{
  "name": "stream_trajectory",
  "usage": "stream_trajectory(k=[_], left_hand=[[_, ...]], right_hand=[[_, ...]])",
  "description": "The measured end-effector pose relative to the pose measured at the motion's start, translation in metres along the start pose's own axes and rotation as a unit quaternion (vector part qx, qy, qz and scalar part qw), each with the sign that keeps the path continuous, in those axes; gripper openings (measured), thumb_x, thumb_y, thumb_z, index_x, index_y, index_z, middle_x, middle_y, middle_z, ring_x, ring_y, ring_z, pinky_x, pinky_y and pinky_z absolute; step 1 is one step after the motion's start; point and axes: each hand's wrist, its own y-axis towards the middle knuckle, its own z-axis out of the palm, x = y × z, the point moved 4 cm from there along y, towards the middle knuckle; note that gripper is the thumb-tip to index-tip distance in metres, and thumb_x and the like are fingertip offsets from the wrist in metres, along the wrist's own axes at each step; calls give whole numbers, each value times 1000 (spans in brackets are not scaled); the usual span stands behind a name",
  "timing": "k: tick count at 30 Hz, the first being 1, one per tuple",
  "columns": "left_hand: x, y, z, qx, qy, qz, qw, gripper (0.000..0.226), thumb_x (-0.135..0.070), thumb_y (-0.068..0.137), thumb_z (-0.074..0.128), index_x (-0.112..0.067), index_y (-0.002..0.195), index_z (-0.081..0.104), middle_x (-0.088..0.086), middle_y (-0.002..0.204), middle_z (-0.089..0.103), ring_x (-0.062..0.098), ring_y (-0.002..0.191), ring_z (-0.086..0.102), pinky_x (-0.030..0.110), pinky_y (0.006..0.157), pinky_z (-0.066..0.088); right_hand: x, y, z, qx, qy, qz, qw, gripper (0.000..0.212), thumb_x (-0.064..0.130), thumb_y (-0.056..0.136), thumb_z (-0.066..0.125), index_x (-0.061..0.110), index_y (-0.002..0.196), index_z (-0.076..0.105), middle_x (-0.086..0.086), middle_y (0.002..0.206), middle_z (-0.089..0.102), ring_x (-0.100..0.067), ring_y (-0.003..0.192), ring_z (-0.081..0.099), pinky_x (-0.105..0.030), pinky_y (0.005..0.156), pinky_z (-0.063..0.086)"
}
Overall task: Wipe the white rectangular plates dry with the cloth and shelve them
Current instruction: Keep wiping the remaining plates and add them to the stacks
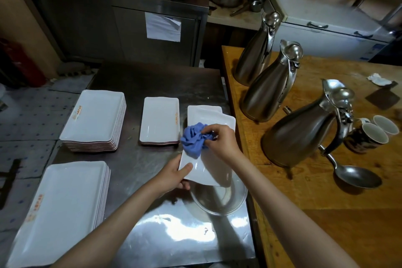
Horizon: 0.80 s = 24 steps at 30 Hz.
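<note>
White plates (208, 167) carry orange markings; the cloth (193, 139) is blue, the steel surface (152, 85) beneath grey.

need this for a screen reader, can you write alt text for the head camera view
The left hand holds a white rectangular plate over a metal bowl while the right hand wipes it with a bunched blue cloth. Stacks of white plates sit on the steel table; three steel jugs stand on the wooden counter.

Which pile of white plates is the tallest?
The far-left stack on the steel table is tallest: its side shows the most plate edges, more than the near-left stack or the short middle stack.
</note>
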Motion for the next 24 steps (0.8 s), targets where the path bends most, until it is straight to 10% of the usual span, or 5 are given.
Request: stream_trajectory(k=[10,17,24], left_hand=[[2,3,-10,-27,-28,12,999,25,-23,100,45,-21,125,46,0,85,68,15,52,54,32,67,51],[3,4,-1,-21,-43,14,999,30,-20,100,45,-22,130,42,4,90,66,15,52,55,23,55,49],[6,5,-1,-48,-30,19,998,24,-19,100,44,-24,124,45,0,78,66,12,50,55,20,51,45]], right_hand=[[-13,-8,-20,-108,-33,-17,994,42,-6,79,55,11,116,64,-2,117,60,-5,101,50,-7,85,40],[-18,-15,4,-56,-227,-28,972,84,53,72,71,15,140,40,-1,140,46,-22,121,38,-31,99,36],[-17,-19,18,-53,-183,-82,978,30,12,79,67,10,108,65,-8,110,65,-27,101,55,-26,81,40]])
